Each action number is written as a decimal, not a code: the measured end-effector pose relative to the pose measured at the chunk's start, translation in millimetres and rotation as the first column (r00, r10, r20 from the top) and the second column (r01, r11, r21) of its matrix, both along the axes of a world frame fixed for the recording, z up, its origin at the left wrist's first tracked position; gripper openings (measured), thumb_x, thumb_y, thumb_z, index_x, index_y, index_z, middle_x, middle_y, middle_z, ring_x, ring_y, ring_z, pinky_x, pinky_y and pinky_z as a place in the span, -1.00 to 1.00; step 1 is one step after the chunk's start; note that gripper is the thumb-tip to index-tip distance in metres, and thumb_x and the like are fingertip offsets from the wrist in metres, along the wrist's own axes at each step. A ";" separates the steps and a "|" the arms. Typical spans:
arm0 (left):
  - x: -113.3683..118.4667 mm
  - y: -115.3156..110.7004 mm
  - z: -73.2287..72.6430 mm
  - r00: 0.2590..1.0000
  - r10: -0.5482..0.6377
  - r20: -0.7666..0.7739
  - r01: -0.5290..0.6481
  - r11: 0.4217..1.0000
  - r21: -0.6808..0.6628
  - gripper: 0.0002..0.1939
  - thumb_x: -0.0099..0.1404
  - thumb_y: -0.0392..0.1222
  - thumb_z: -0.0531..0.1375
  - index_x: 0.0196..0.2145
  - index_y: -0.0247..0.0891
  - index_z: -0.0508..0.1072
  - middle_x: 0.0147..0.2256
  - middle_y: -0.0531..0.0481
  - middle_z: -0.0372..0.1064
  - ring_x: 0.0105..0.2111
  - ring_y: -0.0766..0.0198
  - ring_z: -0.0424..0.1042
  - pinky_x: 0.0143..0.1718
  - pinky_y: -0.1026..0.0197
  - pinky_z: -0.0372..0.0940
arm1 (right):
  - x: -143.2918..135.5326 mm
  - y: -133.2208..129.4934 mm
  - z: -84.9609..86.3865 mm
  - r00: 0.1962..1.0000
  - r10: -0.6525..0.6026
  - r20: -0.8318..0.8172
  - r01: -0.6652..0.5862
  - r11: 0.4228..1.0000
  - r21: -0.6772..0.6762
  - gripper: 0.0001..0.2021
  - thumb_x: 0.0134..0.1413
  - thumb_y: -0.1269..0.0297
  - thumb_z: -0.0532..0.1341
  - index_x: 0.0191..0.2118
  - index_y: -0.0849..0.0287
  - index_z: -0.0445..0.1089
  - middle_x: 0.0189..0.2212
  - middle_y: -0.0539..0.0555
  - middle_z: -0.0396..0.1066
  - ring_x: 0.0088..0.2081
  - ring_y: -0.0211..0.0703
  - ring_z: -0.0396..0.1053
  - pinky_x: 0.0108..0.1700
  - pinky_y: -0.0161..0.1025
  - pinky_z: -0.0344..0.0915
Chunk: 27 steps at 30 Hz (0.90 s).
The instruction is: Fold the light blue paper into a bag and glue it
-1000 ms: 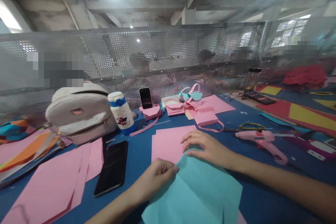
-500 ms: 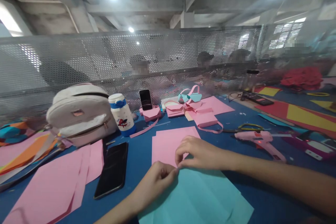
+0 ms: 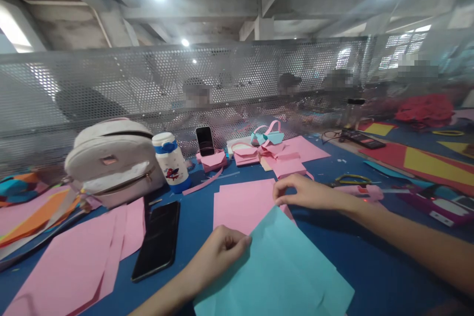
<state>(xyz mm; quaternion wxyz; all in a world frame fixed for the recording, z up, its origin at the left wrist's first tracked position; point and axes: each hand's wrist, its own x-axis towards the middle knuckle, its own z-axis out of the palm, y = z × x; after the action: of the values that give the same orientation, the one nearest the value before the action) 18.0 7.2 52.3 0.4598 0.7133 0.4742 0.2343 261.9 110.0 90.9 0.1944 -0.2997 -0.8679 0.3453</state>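
Observation:
A sheet of turquoise paper [image 3: 285, 266] with crease lines lies in front of me, one corner raised toward the far side. My right hand [image 3: 299, 191] pinches that far corner between thumb and fingers. Along the sheet's left edge, my left hand [image 3: 224, 252] is closed, thumb against the fingers, gripping the paper. Beneath and beyond the turquoise sheet lie pink paper sheets [image 3: 240, 200], partly covered. Just past my right forearm a pink hot glue gun [image 3: 361, 192] with a red light is partly hidden.
Left on the blue table [image 3: 196, 217] are a black phone [image 3: 157, 239], pink sheets [image 3: 70, 261], a pale backpack [image 3: 114, 163] and a water bottle [image 3: 172, 163]. Behind stand small pink paper bags [image 3: 247, 156] before a perforated metal screen [image 3: 229, 66]. Scissors [image 3: 351, 179] lie right.
My right hand has moved right and away from my left hand, drawing the turquoise paper's corner up and outward. The left hand has stayed nearly in place.

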 end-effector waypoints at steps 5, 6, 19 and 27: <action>4.2 0.4 -2.7 1.000 -0.003 0.010 0.003 1.000 0.012 -0.41 0.29 0.32 -0.01 -0.62 -0.19 -0.03 -0.60 0.17 -0.19 -0.58 0.39 -0.19 -0.57 0.23 -0.21 | -13.1 -16.0 -1.2 0.997 -0.069 -0.025 0.070 0.995 0.072 -0.84 0.19 0.27 0.19 -0.32 0.18 0.50 -0.34 0.04 0.53 -0.28 -0.13 0.43 -0.22 -0.28 0.21; 4.9 0.5 -2.9 1.000 -0.001 0.012 0.000 1.000 0.013 -0.41 0.30 0.32 -0.01 -0.62 -0.19 -0.03 -0.60 0.17 -0.19 -0.58 0.39 -0.19 -0.57 0.23 -0.21 | -17.2 -20.9 -2.1 1.000 -0.018 -0.015 0.019 0.996 0.084 -0.83 0.21 0.26 0.18 -0.29 0.16 0.52 -0.32 0.03 0.54 -0.27 -0.14 0.44 -0.23 -0.29 0.21; -2.9 1.5 3.6 0.998 -0.050 0.033 0.049 0.998 0.031 -0.46 0.37 0.16 0.02 -0.63 -0.19 -0.02 -0.60 0.18 -0.20 -0.58 0.38 -0.19 -0.57 0.25 -0.20 | 11.5 -7.7 3.0 1.000 -0.019 0.024 0.018 0.999 0.043 -0.87 0.08 0.31 0.24 -0.40 0.17 0.52 -0.42 0.01 0.53 -0.33 -0.14 0.43 -0.25 -0.29 0.23; -11.8 9.5 4.9 0.993 0.049 0.103 -0.055 0.996 0.063 -0.49 0.37 0.10 0.08 -0.42 -0.37 0.60 -0.44 -0.16 0.56 -0.42 0.16 0.47 -0.30 0.24 0.27 | 47.2 11.8 12.2 0.987 -0.149 0.060 0.144 0.987 0.078 -0.80 0.09 0.19 0.21 -0.42 0.18 0.49 -0.42 0.04 0.50 -0.31 -0.07 0.41 -0.24 -0.23 0.22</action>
<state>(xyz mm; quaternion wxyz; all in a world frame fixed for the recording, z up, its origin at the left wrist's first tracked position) 6.2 16.6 57.3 0.4531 0.7028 0.4606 0.2977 309.2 121.8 103.2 0.2014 -0.3666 -0.8614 0.2881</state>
